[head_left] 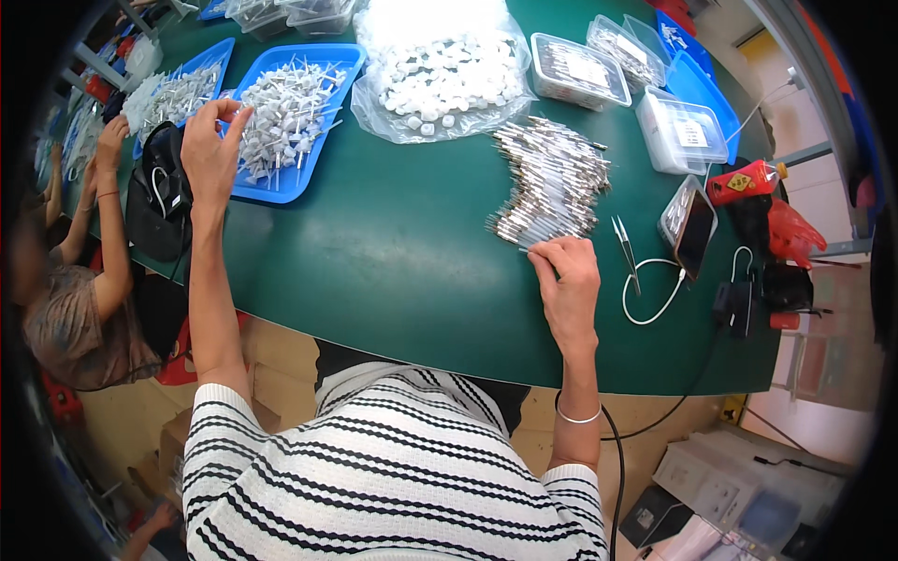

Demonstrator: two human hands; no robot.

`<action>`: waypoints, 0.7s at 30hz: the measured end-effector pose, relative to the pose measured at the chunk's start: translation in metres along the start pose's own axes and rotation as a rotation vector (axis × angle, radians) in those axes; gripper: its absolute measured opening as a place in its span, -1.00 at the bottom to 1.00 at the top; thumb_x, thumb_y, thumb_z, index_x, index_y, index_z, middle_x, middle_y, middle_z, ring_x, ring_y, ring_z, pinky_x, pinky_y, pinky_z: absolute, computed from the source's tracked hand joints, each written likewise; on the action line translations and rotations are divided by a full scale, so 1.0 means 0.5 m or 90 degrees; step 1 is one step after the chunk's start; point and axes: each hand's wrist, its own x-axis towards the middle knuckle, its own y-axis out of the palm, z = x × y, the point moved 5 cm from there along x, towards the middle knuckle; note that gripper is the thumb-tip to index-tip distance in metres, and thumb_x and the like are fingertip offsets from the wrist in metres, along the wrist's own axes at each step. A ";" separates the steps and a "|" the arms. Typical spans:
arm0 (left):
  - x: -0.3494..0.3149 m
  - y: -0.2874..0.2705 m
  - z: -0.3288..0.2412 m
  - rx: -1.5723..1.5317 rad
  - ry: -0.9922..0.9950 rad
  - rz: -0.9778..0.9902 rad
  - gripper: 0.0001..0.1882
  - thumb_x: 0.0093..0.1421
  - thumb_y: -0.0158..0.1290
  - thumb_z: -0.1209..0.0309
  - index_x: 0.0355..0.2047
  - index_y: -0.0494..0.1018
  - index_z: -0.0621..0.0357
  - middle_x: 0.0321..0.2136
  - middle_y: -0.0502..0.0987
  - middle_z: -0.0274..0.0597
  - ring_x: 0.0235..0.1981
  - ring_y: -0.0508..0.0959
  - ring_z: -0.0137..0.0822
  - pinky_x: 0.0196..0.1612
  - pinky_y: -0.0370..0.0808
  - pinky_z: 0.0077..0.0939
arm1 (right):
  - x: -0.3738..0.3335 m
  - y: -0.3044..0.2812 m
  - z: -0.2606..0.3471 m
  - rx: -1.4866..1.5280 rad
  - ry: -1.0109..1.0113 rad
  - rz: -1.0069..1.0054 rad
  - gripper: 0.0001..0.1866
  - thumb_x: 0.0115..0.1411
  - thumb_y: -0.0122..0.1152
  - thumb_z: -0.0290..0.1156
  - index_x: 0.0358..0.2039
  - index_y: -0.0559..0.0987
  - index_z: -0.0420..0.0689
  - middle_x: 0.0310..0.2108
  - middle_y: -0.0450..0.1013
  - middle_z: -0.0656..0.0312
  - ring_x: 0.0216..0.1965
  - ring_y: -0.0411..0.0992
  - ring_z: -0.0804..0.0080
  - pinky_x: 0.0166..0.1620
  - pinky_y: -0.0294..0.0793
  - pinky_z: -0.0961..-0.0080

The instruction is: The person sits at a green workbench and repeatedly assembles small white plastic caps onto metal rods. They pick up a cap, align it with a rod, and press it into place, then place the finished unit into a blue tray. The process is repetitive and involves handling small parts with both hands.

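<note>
Head view: left hand (210,150) at 10 o'clock, grip pinched on a small white part at the blue tray (323,56) edge. Right hand (566,280) at centre, grip closed on one metal pin from the pile (557,178) on the green counter (393,252); tweezers (625,245) at 3 o'clock

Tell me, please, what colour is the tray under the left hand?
Blue tray, seen in the head view.
</note>
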 end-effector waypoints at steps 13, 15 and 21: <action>-0.061 0.176 -0.244 -0.264 0.214 0.169 -0.92 0.07 0.12 0.55 -0.37 0.51 0.22 -0.43 0.51 -0.12 -0.35 0.49 -0.19 -0.29 0.43 -0.39 | 0.045 0.074 0.055 -0.047 -0.084 0.099 -0.89 -0.05 0.27 -0.58 -0.48 0.52 -0.21 -0.44 0.34 0.15 -0.31 0.31 0.17 -0.23 0.31 0.26; -0.061 0.224 -0.262 -0.210 0.265 0.188 -0.91 0.05 0.12 0.54 -0.39 0.49 0.21 -0.42 0.49 -0.11 -0.31 0.47 -0.13 -0.26 0.43 -0.33 | 0.048 0.079 0.064 -0.047 -0.089 0.105 -0.88 -0.05 0.27 -0.58 -0.46 0.52 -0.21 -0.44 0.33 0.16 -0.31 0.30 0.17 -0.22 0.30 0.26; -0.059 0.295 -0.259 -0.067 0.295 0.222 -0.89 0.02 0.13 0.54 -0.42 0.44 0.21 -0.43 0.45 -0.12 -0.26 0.45 -0.10 -0.23 0.43 -0.28 | 0.082 0.029 0.069 0.202 -0.024 -0.043 -0.93 0.08 0.19 -0.59 -0.41 0.49 -0.21 -0.38 0.44 0.21 -0.35 0.39 0.35 -0.24 0.37 0.44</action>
